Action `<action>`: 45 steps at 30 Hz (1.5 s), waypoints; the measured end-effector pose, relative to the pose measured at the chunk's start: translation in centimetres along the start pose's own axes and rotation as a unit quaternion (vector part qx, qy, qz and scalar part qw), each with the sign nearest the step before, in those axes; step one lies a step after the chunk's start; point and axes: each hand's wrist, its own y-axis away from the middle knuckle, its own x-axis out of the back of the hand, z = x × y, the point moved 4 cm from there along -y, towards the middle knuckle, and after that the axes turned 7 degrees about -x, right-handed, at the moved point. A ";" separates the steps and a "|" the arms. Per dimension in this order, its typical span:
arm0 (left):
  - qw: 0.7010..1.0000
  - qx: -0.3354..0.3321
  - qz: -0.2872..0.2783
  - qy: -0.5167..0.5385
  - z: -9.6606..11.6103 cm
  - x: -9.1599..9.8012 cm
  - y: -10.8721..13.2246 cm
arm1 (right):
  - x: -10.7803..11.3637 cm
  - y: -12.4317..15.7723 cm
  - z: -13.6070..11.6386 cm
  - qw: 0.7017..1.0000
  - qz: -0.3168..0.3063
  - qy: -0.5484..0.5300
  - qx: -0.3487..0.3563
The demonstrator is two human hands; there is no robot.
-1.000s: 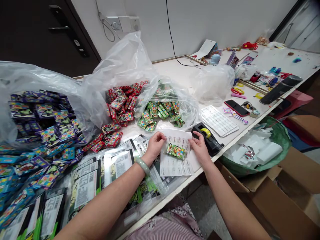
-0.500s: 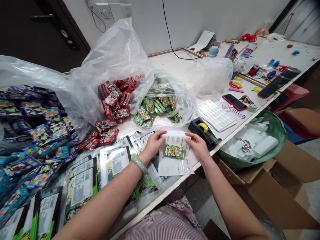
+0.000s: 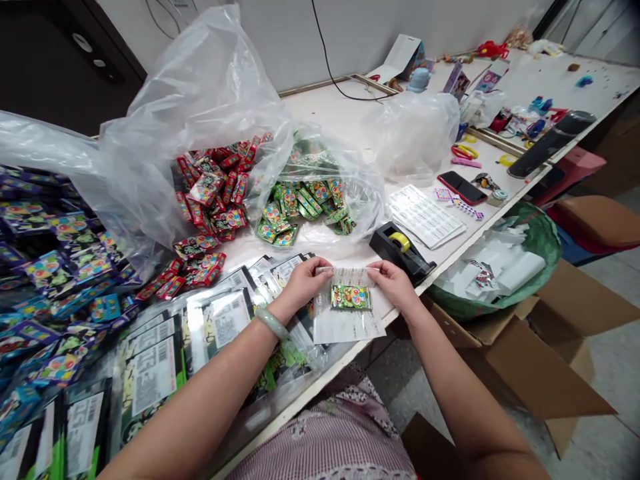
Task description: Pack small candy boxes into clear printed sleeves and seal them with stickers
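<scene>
Honestly, the left hand (image 3: pixel 305 283) and right hand (image 3: pixel 393 283) are both pinching the top edge of a sheet of round stickers (image 3: pixel 345 327); a green foil packet (image 3: pixel 351 297) sits on it; the sheet partly overlaps glossy barcoded packs (image 3: pixel 223 320), so a careless tug could make it slip and send the packet sliding off.

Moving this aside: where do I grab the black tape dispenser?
Come from above with the right hand and pinch the tape dispenser across its narrow body, past the yellow roll: it sits flat, so fingers straddle its sides.

A pale green jade bangle (image 3: pixel 272 323) and pink-striped, floral-patterned clothing (image 3: pixel 330 443) are worn.
</scene>
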 end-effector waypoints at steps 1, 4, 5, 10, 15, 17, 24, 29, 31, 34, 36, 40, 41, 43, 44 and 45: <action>1.000 0.005 -0.004 -0.001 -0.1 -0.1 -0.1 | 0.0 -0.1 0.2 1.000 -0.004 -0.007 -0.009; 1.000 0.017 -0.010 -0.006 -0.3 -0.3 -0.3 | 0.0 -0.2 0.6 0.999 -0.011 -0.023 -0.029; 1.000 0.019 -0.013 -0.008 -0.3 -0.3 -0.4 | 0.0 -0.3 0.7 0.999 -0.014 -0.025 -0.035; 0.999 0.027 -0.027 -0.018 -0.2 -0.2 -0.3 | 0.2 -0.3 0.9 0.998 -0.023 -0.017 -0.050; 0.999 0.025 -0.045 -0.014 -0.3 -0.2 -0.2 | 0.0 -0.1 0.7 0.999 -0.029 -0.006 -0.044; 0.998 0.022 -0.049 -0.012 -0.4 -0.3 -0.2 | 0.0 0.0 0.3 0.998 -0.040 0.007 -0.040; 0.997 0.004 -0.071 -0.002 0.4 -0.6 -0.1 | -0.6 -0.1 -2.2 0.990 -0.098 0.096 -0.019; 0.997 0.005 -0.077 -0.008 0.8 -0.8 -0.2 | -0.9 -0.1 -2.4 0.983 -0.122 0.137 -0.023; 0.997 0.006 -0.073 -0.014 0.8 -0.8 -0.3 | -0.9 -0.1 -2.2 0.980 -0.133 0.142 -0.030; 0.997 0.006 -0.071 -0.017 0.7 -0.8 -0.4 | -0.8 -0.1 -1.9 0.980 -0.139 0.142 -0.032; 0.997 0.003 -0.075 -0.016 0.7 -1.0 -0.4 | -0.9 -0.3 -1.9 0.979 -0.146 0.136 -0.030; 0.996 -0.004 -0.087 -0.014 0.8 -1.4 -0.4 | -1.8 -0.7 -2.5 0.970 -0.182 0.161 -0.006; 0.996 -0.005 -0.088 -0.016 0.9 -1.4 -0.4 | -2.1 -0.8 -2.8 0.966 -0.191 0.175 0.003; 0.996 -0.004 -0.090 -0.021 1.1 -1.6 -0.5 | -2.5 -0.9 -3.0 0.959 -0.207 0.194 0.011; 0.995 -0.003 -0.092 -0.024 1.1 -1.6 -0.4 | -2.7 -0.9 -3.1 0.957 -0.214 0.195 0.010; 0.995 -0.001 -0.094 -0.028 1.2 -1.6 -0.4 | -2.8 -0.8 -3.0 0.956 -0.221 0.194 0.006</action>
